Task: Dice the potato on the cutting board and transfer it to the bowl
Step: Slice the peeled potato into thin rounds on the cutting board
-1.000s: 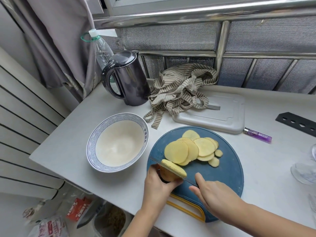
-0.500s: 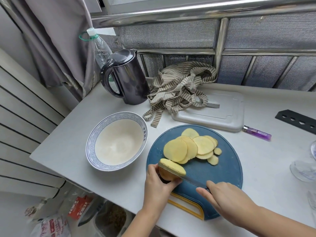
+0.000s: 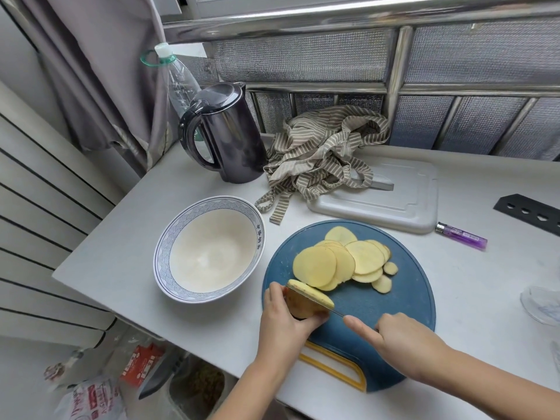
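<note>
Now our left hand (image 3: 281,325) grips the potato (image 3: 303,306) on the blue cutting board (image 3: 403,301), and our right hand (image 3: 406,344) holds the knife (image 3: 337,312), blade set in it. Slices (image 3: 342,262) lie just beyond, and the bowl (image 3: 212,256) stands to the left.

Left hand (image 3: 281,322), right hand (image 3: 403,341): both bare. Forearms (image 3: 491,386) bare, uncovered to lower frame edge.

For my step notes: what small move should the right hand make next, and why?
Probably push the knife down to the cutting board to finish this cut: the blade sits in the potato, which the left hand grips, and the slice has not fallen. The right hand holds the knife.
</note>
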Motion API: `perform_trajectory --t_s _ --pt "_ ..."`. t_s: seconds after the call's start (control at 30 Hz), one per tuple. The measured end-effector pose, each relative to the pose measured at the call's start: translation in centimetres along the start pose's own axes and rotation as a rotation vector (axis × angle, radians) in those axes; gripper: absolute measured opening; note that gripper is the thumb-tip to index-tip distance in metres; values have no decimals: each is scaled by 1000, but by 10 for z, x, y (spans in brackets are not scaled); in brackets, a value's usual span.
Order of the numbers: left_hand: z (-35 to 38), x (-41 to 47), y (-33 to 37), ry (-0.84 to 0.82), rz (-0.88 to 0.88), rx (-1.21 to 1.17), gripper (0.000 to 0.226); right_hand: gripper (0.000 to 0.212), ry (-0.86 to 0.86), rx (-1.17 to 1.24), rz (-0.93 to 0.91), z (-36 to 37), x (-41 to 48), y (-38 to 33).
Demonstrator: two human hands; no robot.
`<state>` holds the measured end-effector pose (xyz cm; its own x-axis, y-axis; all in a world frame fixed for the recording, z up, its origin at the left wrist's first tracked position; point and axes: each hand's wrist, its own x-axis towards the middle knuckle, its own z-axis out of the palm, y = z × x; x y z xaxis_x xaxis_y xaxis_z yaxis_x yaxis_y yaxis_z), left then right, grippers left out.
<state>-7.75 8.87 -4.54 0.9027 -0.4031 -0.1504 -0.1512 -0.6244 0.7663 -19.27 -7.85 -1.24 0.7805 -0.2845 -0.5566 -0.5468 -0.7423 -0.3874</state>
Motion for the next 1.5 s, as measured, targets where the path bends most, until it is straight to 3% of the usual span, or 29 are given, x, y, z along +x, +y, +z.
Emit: perform_trajectory --t_s 0.63,1.13,1.27,1.33,1.43,1.5 --pt "1 0 -7 12 -22 -90 68 76 0 -90 4 13 -5 -12" --pt "2 2 -1 12 -7 -23 75 68 -18 -35 5 4 8 -32" --pt "3 -1 0 31 -14 -62 68 64 -37 -46 -23 3 25 -45" --pt "3 -1 1 40 -18 -65 66 69 -42 -61 -51 2 30 -47" --pt "3 0 1 32 -39 -83 67 109 -70 -76 -110 1 30 -47" --pt "3 0 -1 21 -48 -101 71 96 -66 -88 -103 1 28 -47"
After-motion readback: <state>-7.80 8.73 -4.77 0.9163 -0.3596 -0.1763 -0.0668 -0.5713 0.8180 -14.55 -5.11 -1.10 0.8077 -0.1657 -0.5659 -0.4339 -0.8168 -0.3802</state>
